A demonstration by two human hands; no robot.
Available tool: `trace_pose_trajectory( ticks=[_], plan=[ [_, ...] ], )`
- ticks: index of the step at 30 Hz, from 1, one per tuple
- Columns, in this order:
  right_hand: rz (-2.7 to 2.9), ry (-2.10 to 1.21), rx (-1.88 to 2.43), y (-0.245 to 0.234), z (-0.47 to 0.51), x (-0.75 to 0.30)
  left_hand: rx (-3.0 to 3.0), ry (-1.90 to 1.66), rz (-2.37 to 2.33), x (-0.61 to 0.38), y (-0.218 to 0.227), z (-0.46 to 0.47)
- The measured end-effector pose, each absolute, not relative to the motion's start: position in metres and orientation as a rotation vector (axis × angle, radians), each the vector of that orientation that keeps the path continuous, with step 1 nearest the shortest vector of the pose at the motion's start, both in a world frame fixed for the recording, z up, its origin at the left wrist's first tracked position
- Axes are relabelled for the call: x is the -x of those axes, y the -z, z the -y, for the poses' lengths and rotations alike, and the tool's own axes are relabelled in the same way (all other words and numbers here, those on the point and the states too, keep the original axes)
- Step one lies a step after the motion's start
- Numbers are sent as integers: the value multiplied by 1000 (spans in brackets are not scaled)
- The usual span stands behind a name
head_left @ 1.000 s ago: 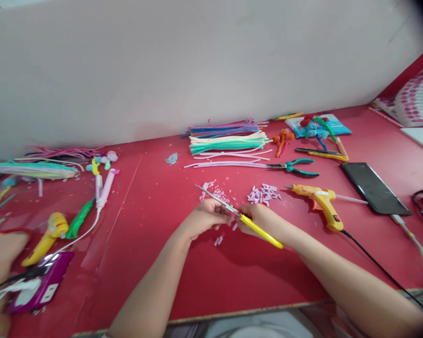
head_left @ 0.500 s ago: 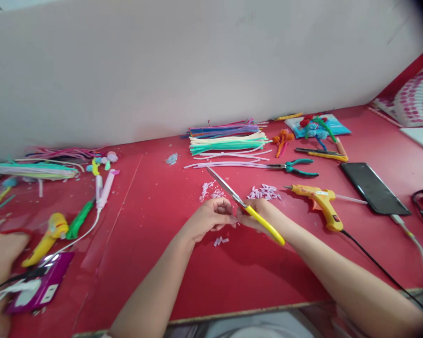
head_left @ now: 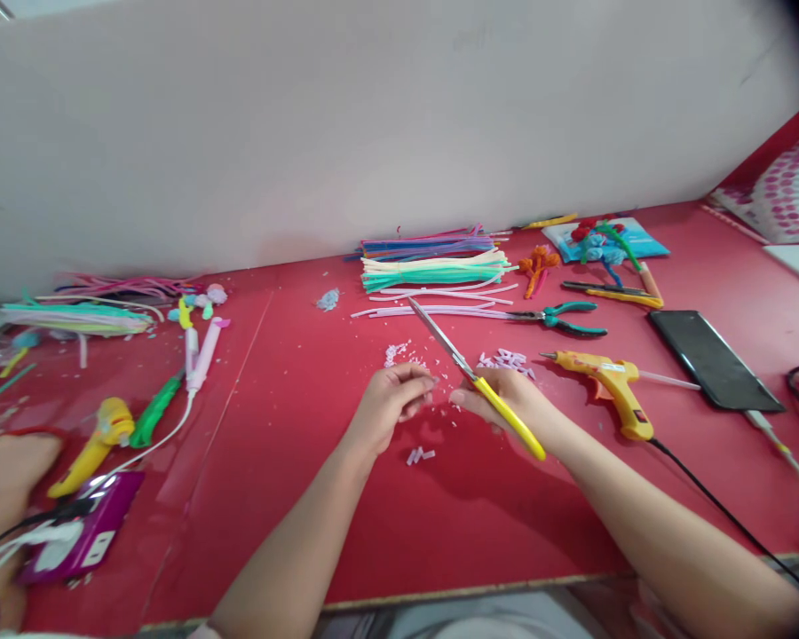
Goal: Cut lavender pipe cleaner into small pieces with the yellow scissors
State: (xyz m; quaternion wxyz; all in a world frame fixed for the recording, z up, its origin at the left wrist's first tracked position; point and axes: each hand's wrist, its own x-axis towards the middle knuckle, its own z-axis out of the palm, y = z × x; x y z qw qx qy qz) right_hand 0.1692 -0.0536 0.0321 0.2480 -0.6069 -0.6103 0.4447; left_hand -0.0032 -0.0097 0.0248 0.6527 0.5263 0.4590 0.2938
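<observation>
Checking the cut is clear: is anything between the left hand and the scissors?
Nothing visible. The left hand and its fingers are apart from the scissors in the right hand, with only table showing between. Loose pink bits lie nearer the person.

craft workshop, pipe cleaners (head_left: pixel 432 269), glue gun (head_left: pixel 609 380)

Your scissors (head_left: pixel 478 382) show shiny metal blades and glossy yellow plastic handles; beneath your hands, the red table (head_left: pixel 466 524) looks smooth, slightly glossy.
</observation>
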Motion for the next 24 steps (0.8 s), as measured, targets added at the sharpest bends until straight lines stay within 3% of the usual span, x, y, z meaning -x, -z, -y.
trace_pose_trajectory(
  ticks=[6,24],
  plan=[
    [1883,-1167,1660,-32,60,-173,-1135,-1017,-1108,10,-26,4],
    [2012,-1206,1659,-24,60,-171,-1095,-1093,-1143,12,-26,2]
  ],
)
